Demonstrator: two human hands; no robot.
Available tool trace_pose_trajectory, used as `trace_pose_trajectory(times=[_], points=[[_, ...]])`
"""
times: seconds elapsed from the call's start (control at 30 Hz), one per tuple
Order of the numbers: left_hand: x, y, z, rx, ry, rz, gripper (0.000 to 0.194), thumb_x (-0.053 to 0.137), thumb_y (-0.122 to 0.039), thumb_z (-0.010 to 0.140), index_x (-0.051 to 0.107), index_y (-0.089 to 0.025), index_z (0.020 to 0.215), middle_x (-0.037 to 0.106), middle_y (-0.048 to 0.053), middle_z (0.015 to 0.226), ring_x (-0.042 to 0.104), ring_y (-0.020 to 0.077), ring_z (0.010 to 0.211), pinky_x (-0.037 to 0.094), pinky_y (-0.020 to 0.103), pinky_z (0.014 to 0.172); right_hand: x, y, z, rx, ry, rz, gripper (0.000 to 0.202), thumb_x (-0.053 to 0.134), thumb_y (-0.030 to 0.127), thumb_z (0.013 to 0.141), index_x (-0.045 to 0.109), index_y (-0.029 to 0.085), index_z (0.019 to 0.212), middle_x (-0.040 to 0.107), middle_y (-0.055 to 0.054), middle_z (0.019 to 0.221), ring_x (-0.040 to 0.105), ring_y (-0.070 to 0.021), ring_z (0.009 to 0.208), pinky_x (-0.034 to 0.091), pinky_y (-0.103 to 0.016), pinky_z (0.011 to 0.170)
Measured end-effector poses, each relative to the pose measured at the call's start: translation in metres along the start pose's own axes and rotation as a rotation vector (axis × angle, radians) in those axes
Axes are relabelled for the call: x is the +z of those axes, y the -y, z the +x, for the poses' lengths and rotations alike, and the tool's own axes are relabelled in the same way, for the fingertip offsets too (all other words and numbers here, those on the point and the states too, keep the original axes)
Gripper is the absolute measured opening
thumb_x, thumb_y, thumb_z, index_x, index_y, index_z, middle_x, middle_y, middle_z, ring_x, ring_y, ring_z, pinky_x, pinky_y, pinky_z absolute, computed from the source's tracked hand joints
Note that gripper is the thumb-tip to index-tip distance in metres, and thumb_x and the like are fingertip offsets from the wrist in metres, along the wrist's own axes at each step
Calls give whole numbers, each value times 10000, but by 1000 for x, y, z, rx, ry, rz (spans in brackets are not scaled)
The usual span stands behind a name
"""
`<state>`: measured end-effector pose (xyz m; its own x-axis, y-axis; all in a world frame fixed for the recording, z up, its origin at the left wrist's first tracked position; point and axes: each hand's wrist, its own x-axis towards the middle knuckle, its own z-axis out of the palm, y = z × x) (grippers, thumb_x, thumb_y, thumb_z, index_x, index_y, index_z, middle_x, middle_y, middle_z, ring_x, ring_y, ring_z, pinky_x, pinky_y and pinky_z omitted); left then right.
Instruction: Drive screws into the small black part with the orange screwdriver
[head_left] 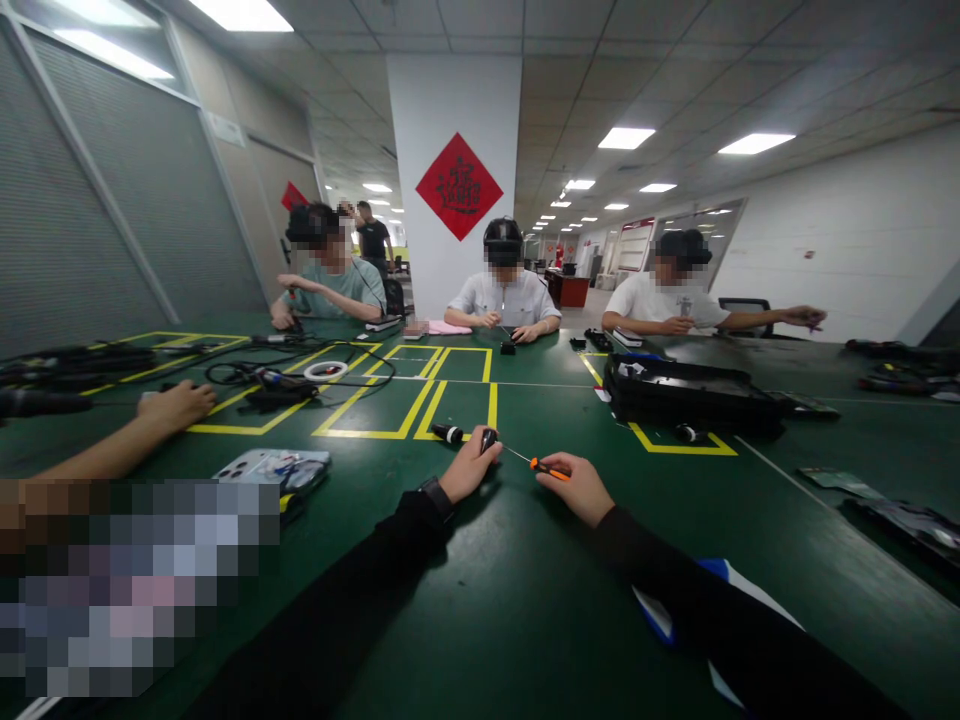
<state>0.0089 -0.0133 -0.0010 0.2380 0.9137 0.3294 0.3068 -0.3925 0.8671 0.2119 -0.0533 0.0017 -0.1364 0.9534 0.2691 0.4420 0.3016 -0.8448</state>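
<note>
My left hand (463,470) is closed around a small dark rounded part (489,438), whose end shows above the fingers. My right hand (582,488) grips the orange and black handle of a screwdriver (551,468). Its thin metal shaft points left, and the tip reaches the dark part or lies very near it; contact is too small to make out. Both hands are just above the green table. Just beyond my left hand, a black cylindrical piece with a white band (448,432) lies on its side.
Yellow tape outlines mark the green table (525,620). A black open case (690,392) stands right, cables (277,385) and a white ring-shaped roll (325,371) left. A co-worker's hand (178,403) rests at left. A blue-white packet (750,590) is partly under my right sleeve. Three people sit opposite.
</note>
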Motion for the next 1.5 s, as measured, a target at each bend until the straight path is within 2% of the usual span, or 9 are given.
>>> trace_pose_trajectory(times=[0.13, 0.27, 0.43, 0.57, 0.73, 0.97, 1.2, 1.37, 1.5], points=[[-1, -2, -1, -2, 4, -8, 320, 417, -385, 773, 447, -185, 1021, 527, -4, 775, 520, 124, 660, 400, 278, 702, -3, 7, -3, -139, 11, -285, 262, 453, 354, 775, 635, 167, 755, 611, -41, 723, 531, -143, 694, 389, -251, 664], [-1, 0, 0, 9, -11, -24, 318, 379, -416, 789, 475, -170, 967, 540, 7, 770, 511, 124, 658, 399, 271, 686, -6, 13, -4, -208, -17, -372, 236, 421, 301, 796, 620, 180, 833, 592, -43, 812, 516, -145, 761, 374, -248, 706], [-1, 3, 1, 31, -19, -1, 312, 382, -424, 789, 490, -164, 924, 545, 11, 748, 511, 130, 667, 396, 271, 687, -6, 10, -5, -204, 1, -355, 226, 542, 302, 717, 574, 213, 923, 574, -4, 739, 516, -134, 665, 379, -236, 644], [0, 2, 0, 31, -5, 1, 311, 397, -405, 784, 486, -166, 962, 546, 8, 756, 512, 129, 663, 398, 277, 696, -4, 8, -5, -111, 20, -388, 220, 477, 334, 766, 584, 209, 913, 589, -18, 753, 523, -141, 683, 374, -242, 647], [0, 2, 0, 10, -1, -14, 347, 382, -413, 788, 458, -173, 1026, 534, 4, 774, 511, 125, 654, 404, 276, 677, -3, 6, -1, -183, 26, -404, 225, 387, 224, 804, 595, 162, 862, 573, -57, 848, 503, -149, 807, 362, -254, 743], [-2, 2, 2, 66, -16, 30, 263, 442, -374, 762, 487, -174, 927, 528, 9, 839, 490, 136, 782, 382, 272, 765, -3, -1, -1, -202, 44, -308, 200, 521, 189, 696, 527, 188, 896, 535, 11, 734, 492, -119, 670, 378, -234, 656], [-2, 4, 2, 90, 7, -15, 281, 421, -385, 777, 475, -173, 954, 537, 25, 900, 494, 141, 827, 372, 289, 801, 1, 1, 0, -191, 55, -327, 260, 348, 247, 827, 593, 161, 835, 576, -44, 780, 516, -141, 747, 382, -257, 701], [-2, 5, 3, 48, -7, -32, 283, 420, -384, 779, 473, -167, 953, 547, 27, 867, 505, 131, 751, 388, 283, 756, -2, 5, -1, -249, 0, -351, 215, 458, 234, 767, 598, 174, 919, 584, -54, 873, 524, -148, 796, 391, -262, 734], [-2, 6, 3, 52, 14, -43, 237, 405, -327, 788, 465, -169, 954, 546, 21, 856, 505, 127, 734, 389, 280, 743, -4, 7, -2, -234, 52, -278, 244, 516, 267, 722, 605, 182, 933, 613, -37, 858, 549, -144, 774, 406, -251, 722]])
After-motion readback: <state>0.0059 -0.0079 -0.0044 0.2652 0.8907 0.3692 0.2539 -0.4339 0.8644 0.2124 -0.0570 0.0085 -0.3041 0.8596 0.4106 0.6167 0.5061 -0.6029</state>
